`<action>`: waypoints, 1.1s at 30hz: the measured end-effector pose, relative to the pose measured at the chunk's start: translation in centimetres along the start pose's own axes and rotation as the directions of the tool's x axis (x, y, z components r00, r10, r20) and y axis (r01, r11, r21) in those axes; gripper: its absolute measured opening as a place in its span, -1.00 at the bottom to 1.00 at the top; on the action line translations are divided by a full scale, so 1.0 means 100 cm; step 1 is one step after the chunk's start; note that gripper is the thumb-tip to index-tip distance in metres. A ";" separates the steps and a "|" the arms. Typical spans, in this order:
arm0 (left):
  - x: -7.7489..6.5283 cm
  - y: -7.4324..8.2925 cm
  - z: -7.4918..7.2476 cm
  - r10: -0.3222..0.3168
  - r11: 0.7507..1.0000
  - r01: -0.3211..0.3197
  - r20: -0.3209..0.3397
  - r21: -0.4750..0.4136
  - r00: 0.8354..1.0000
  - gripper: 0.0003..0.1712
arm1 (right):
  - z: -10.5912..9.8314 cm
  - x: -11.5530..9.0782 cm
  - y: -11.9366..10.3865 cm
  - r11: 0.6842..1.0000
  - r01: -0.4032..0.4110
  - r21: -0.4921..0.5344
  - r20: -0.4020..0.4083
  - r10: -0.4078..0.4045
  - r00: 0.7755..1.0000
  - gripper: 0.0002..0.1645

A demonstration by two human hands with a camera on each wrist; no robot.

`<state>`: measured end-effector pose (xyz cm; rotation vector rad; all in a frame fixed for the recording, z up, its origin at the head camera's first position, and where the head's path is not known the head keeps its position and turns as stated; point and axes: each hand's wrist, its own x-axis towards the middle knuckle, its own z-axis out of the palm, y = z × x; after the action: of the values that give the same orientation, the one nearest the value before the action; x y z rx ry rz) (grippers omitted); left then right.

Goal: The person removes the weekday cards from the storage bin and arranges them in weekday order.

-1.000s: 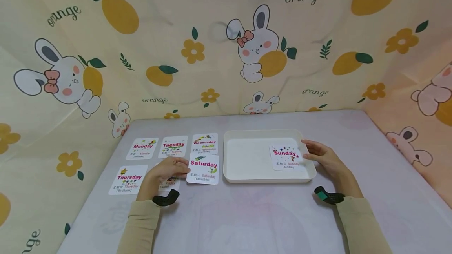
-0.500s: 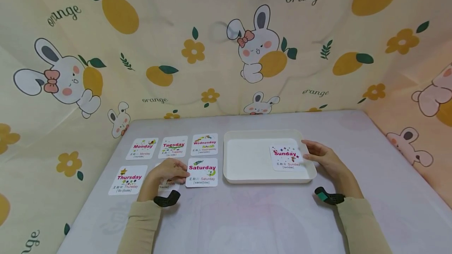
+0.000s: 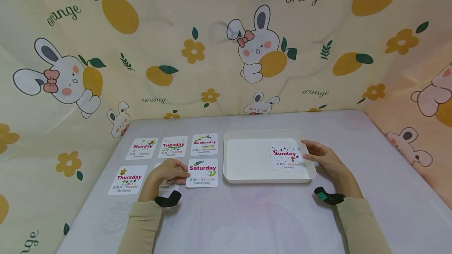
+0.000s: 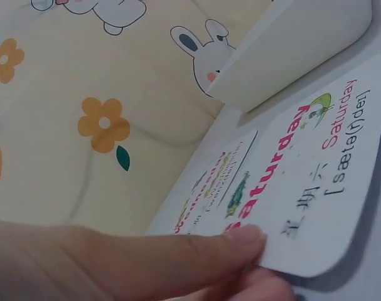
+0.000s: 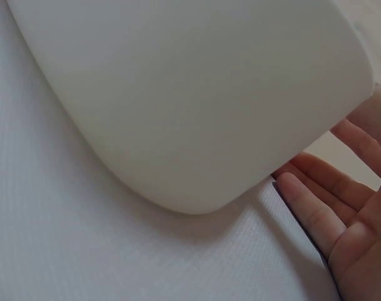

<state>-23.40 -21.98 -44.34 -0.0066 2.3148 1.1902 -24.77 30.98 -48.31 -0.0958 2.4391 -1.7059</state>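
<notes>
My left hand [image 3: 172, 171] pinches the left edge of the white Saturday card [image 3: 202, 173], thumb [image 4: 237, 241] on top and fingers below. In the head view this card lies right of the Friday card [image 3: 168, 186], which the hand partly covers. My right hand [image 3: 326, 160] holds the right rim of the cream tray [image 3: 261, 181]. Its thumb and index finger reach over the rim, while other fingers [image 5: 312, 207] stay outside below. Inside the tray, toward its right end, lies the Sunday card [image 3: 285, 158].
Monday [image 3: 142, 149], Tuesday [image 3: 173, 147] and Wednesday [image 3: 205, 145] cards form the back row left of the tray. The Thursday card [image 3: 128, 180] lies at the front left. Behind the pale table [image 3: 254, 218] hangs a bunny-and-orange patterned cloth [image 3: 212, 19].
The left hand has brought the Saturday card down toward the person, off the lower edge of the Wednesday card and flat beside Friday. The right hand and tray have stayed in place.
</notes>
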 end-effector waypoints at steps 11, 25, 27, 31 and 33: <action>-0.004 -0.002 -0.006 0.002 0.999 -0.001 -0.047 0.032 0.999 -0.74 | 0.001 0.000 0.001 1.000 0.002 0.012 0.008 -0.002 1.000 -0.22; 0.001 0.041 0.016 0.152 0.957 -0.180 -0.133 -0.228 0.979 -0.57 | -0.001 0.001 0.003 1.000 0.018 0.005 0.013 -0.018 1.000 -0.22; 0.002 0.046 0.021 0.149 0.951 -0.181 -0.139 -0.249 0.979 -0.57 | 0.000 0.001 0.003 1.000 0.022 0.004 0.015 -0.022 1.000 -0.22; 0.005 0.054 0.031 0.158 0.940 -0.191 -0.137 -0.282 0.978 -0.58 | 0.000 0.002 0.002 1.000 0.023 0.009 0.014 -0.023 1.000 -0.23; 0.007 0.058 0.035 0.166 0.934 -0.199 -0.135 -0.296 0.977 -0.58 | 0.000 0.002 0.002 1.000 0.020 0.010 0.012 -0.020 1.000 -0.22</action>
<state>-23.81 -15.56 -41.92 0.0341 2.2339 1.6754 -24.93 31.00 -48.54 -0.1290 2.4288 -1.7199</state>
